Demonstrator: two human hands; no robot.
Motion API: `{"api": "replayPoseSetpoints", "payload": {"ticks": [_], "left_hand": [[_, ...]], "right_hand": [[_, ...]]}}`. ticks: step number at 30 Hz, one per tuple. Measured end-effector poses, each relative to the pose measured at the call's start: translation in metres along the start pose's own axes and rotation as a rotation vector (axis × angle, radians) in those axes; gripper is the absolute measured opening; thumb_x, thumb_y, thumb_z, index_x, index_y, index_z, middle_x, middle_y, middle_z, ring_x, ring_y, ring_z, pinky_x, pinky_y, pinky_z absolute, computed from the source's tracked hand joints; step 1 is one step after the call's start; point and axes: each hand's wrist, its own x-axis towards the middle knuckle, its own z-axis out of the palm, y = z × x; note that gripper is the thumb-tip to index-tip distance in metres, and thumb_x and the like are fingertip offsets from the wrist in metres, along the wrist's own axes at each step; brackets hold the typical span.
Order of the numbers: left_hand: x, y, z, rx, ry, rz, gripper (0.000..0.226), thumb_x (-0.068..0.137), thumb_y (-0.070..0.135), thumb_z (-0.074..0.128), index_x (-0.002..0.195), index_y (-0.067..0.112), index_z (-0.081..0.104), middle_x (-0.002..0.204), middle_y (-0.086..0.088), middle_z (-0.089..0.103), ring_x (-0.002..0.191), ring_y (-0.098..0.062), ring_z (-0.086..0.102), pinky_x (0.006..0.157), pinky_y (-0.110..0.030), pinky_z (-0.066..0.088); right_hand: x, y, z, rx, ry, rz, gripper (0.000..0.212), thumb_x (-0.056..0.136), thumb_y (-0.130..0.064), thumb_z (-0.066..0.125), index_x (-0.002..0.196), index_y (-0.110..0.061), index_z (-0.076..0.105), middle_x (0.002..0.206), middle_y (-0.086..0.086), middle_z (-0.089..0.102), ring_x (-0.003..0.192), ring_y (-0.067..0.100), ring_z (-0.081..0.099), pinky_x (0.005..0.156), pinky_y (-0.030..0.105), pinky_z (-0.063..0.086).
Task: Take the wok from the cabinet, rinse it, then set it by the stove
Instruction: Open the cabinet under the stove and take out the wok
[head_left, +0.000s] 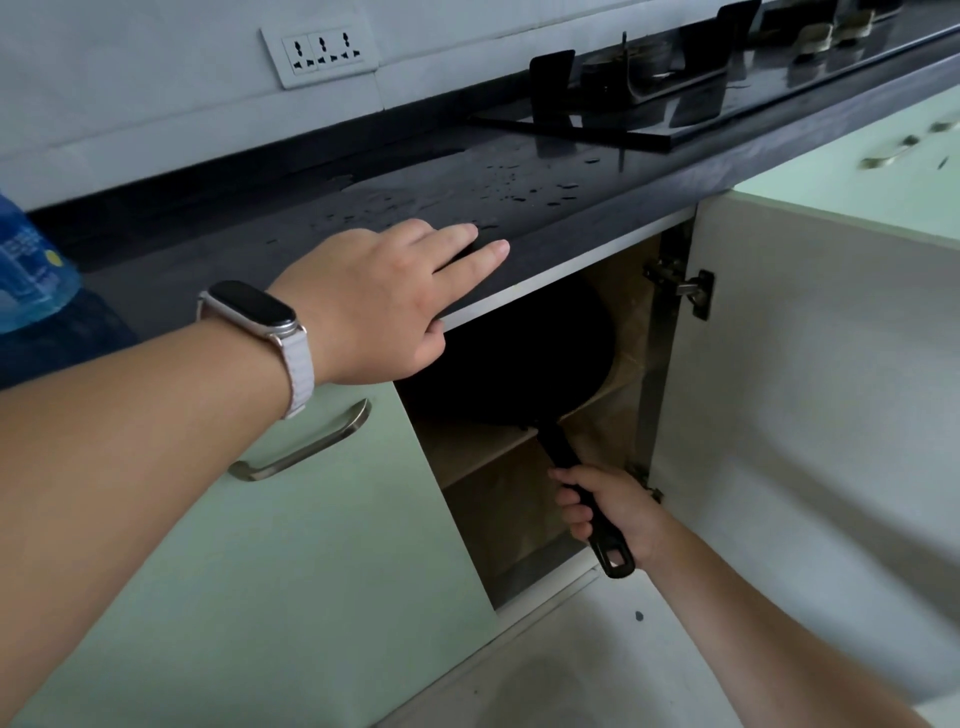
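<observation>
A black wok sits on the upper shelf inside the open cabinet, its bowl partly hidden under the countertop. Its long black handle sticks out toward me, and my right hand is closed around it. My left hand, with a watch on the wrist, rests flat on the front edge of the dark countertop, fingers spread and holding nothing. The black glass gas stove lies on the counter at the upper right.
The cabinet door stands swung open on the right. A closed green door with a metal handle is on the left. Water drops dot the counter. A blue bottle stands at the left edge. A wall socket is above.
</observation>
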Motion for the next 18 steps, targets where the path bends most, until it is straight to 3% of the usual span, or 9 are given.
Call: {"api": "replayPoseSetpoints", "payload": {"ticks": [5, 11, 18], "left_hand": [[-0.001, 0.0, 0.0, 0.009, -0.014, -0.016, 0.071, 0.085, 0.027, 0.051, 0.152, 0.016, 0.031, 0.146, -0.014, 0.047, 0.112, -0.033, 0.057, 0.062, -0.044, 0.055], [-0.001, 0.003, -0.002, 0.035, -0.043, -0.045, 0.072, 0.087, 0.029, 0.05, 0.154, 0.02, 0.025, 0.151, -0.01, 0.042, 0.118, -0.031, 0.053, 0.063, -0.042, 0.054], [-0.001, 0.004, -0.004, 0.025, -0.053, -0.085, 0.074, 0.088, 0.03, 0.051, 0.156, 0.026, 0.019, 0.156, -0.004, 0.036, 0.125, -0.028, 0.048, 0.071, -0.043, 0.054]], "right_hand": [[-0.031, 0.008, -0.008, -0.101, 0.024, -0.03, 0.017, 0.1, -0.005, 0.053, 0.117, -0.006, 0.048, 0.059, 0.003, 0.044, 0.039, 0.01, 0.039, 0.033, 0.02, 0.034], [-0.071, 0.021, -0.018, -0.141, 0.049, -0.053, 0.027, 0.099, -0.004, 0.054, 0.126, -0.005, 0.049, 0.06, 0.003, 0.042, 0.04, 0.01, 0.037, 0.033, 0.021, 0.034], [-0.121, 0.04, -0.029, -0.22, 0.104, -0.053, 0.01, 0.1, -0.006, 0.054, 0.108, -0.007, 0.047, 0.06, 0.003, 0.043, 0.043, 0.012, 0.035, 0.036, 0.023, 0.032]]}}
